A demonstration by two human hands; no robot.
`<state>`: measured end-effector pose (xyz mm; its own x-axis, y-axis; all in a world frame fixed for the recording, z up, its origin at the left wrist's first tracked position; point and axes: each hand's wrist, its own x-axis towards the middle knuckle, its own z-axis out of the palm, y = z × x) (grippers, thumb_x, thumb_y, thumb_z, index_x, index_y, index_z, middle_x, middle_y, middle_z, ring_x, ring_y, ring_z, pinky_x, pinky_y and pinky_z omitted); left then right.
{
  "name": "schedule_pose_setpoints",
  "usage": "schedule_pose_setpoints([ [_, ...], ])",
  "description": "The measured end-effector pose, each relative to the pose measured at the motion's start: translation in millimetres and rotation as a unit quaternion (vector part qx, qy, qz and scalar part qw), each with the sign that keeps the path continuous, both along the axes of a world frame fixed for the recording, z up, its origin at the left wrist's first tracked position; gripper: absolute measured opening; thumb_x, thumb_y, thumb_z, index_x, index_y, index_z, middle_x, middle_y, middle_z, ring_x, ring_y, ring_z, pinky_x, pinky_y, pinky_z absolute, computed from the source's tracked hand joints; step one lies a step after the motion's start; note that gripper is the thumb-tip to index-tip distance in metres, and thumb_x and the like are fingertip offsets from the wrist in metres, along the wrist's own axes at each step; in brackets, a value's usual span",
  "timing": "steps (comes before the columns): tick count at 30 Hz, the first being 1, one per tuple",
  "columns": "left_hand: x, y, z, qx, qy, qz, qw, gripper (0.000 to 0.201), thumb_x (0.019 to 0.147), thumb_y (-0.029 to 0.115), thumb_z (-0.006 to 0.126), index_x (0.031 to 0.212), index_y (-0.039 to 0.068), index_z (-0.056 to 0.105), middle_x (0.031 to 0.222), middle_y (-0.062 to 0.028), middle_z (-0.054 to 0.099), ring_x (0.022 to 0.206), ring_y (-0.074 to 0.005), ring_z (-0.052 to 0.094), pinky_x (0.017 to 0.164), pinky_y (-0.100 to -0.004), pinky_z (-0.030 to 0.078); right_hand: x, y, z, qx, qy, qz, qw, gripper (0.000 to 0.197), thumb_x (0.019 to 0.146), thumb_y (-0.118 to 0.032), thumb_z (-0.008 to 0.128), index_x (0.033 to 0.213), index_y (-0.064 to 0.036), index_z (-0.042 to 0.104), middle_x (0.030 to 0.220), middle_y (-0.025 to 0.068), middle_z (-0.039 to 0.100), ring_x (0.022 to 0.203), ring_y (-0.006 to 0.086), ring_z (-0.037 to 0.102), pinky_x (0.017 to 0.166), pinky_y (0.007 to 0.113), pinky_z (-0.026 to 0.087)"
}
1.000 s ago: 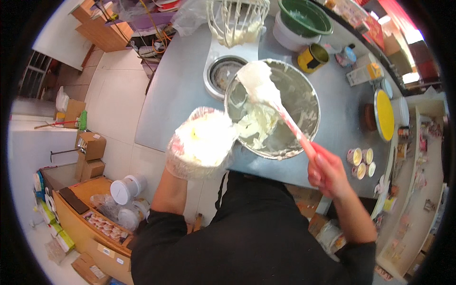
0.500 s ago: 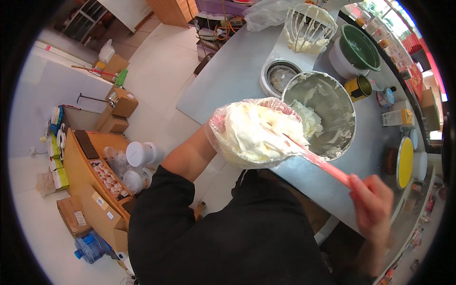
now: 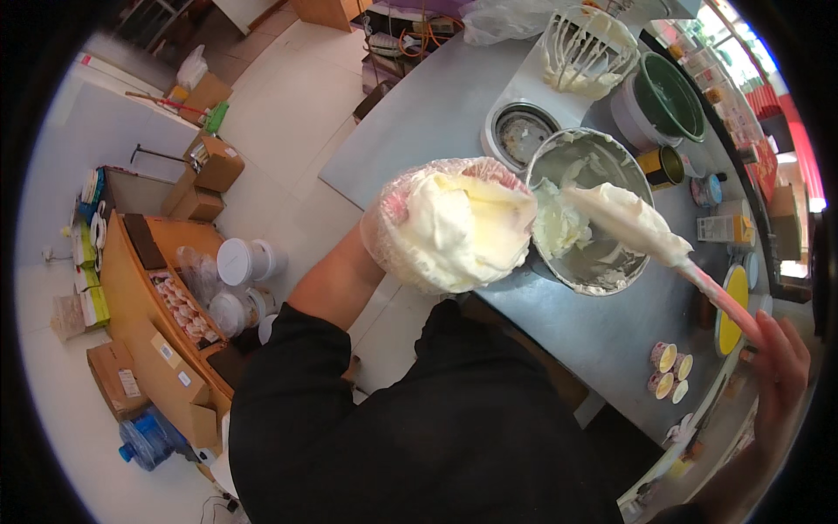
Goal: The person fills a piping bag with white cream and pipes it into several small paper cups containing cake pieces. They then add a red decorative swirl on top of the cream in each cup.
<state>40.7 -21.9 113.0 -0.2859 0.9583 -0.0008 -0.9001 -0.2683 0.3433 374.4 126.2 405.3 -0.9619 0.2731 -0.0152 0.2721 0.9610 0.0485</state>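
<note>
My left hand (image 3: 394, 208), seen through clear plastic, holds up a plastic piping bag (image 3: 377, 249) with its top folded over the fingers. White cream (image 3: 454, 231) fills the bag's mouth. In my right hand (image 3: 779, 362) is a pink-handled spatula (image 3: 720, 299), its blade thickly coated in cream and held above the steel mixing bowl (image 3: 594, 275). More cream (image 3: 559, 225) clings to the bowl's inner left side. The bag is just left of the bowl's rim.
A stand mixer's cream-covered whisk (image 3: 589, 52) hangs beyond the bowl, above its round base (image 3: 521, 135). Right of it stand a green basin (image 3: 670, 96) and a yellow can (image 3: 661, 166). Several small cups (image 3: 668, 368) sit on the steel table (image 3: 559, 327); cartons and buckets stand at left.
My right hand has drawn the spatula out of the bag and moved right, carrying the blade over the bowl. The small cups have come into sight. The bag has shifted slightly left.
</note>
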Motion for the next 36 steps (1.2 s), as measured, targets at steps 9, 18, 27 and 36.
schedule_pose_setpoints([
  [9, -1, 6, -9, -0.011, 0.011, 0.031, 0.999, 0.049, 0.079, 0.018, 0.058, 0.119, -0.003, 0.040, 0.115, -0.0181, 0.050, 0.105, -0.0272, 0.051, 0.090, -0.0411, 0.044, -62, -4, -103, -0.638, 0.042, -0.238, 0.731, 0.033, 0.088, -0.022, 0.048, 0.104, 0.0047, 0.059, 0.062, -0.0008, 0.048, 0.052, 0.0036, 0.040, 0.045, 0.019, 0.030],
  [18, -26, -21, -20, -0.048, 0.029, 0.108, 0.993, 0.052, 0.077, 0.018, 0.060, 0.120, -0.003, 0.039, 0.116, -0.0173, 0.050, 0.105, -0.0263, 0.051, 0.091, -0.0404, 0.043, -13, 13, -69, -0.365, 0.111, -0.236, 0.894, 0.030, 0.083, -0.018, 0.055, 0.105, 0.0020, 0.059, 0.067, -0.0001, 0.049, 0.055, 0.0066, 0.042, 0.048, 0.020, 0.032],
  [27, -38, -25, -34, -0.084, 0.057, 0.159, 0.982, 0.055, 0.075, 0.017, 0.062, 0.121, -0.003, 0.038, 0.117, -0.0165, 0.049, 0.106, -0.0254, 0.051, 0.091, -0.0396, 0.043, -57, -10, -100, 0.026, 0.184, 0.104, 0.977, 0.040, 0.064, 0.006, 0.061, 0.102, -0.0058, 0.062, 0.073, 0.0074, 0.046, 0.062, 0.0176, 0.047, 0.048, 0.026, 0.037],
  [36, -88, -93, -42, -0.140, 0.125, 0.268, 0.945, 0.059, 0.073, 0.016, 0.064, 0.122, -0.003, 0.038, 0.118, -0.0157, 0.049, 0.106, -0.0246, 0.050, 0.092, -0.0389, 0.042, -51, 55, -86, -0.023, -0.008, -0.138, 0.990, 0.020, 0.078, -0.008, 0.058, 0.097, -0.0060, 0.064, 0.070, 0.0105, 0.055, 0.064, 0.0258, 0.055, 0.058, 0.033, 0.043],
])
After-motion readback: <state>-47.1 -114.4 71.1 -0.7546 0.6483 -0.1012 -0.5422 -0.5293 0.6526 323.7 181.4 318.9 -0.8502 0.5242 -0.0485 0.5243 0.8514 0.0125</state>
